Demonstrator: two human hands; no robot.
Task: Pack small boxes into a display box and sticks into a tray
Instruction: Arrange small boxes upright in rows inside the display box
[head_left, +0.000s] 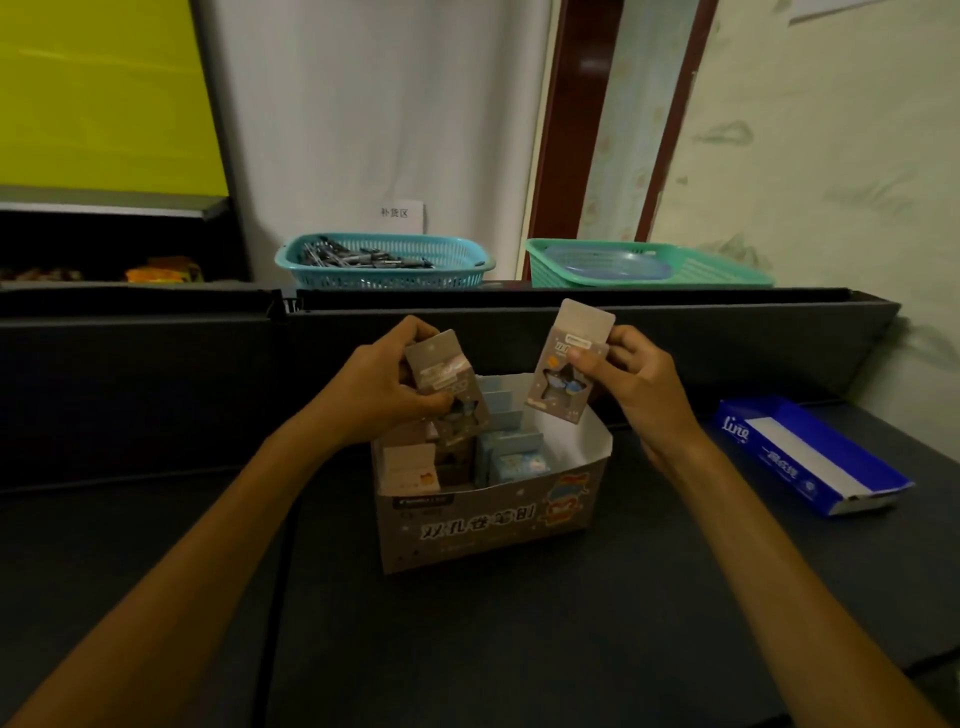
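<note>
Holding one small grey box (445, 387) in the left hand (382, 389), fingers curled round it, right hand (631, 376) pinching another grey box (569, 364) by thumb and fingertips, both above the open display box (488, 519) on the dark table (467, 649), blue tray (810, 452) to the right

Dark grey table (467, 649) fills the lower half of the frame, matte surface, a seam running down at lower left of centre. A raised dark back panel (156, 374) runs along its far edge across the middle of the frame. Display box (488, 525) stands on the table at centre, open-topped, grey printed front facing the camera, small boxes (511, 457) standing inside in rows on its left and middle; right part shows bare white wall. Blue tissue box (810, 457) lies flat on the table at right, well apart from the display box, angled, white strip along its top.
</note>
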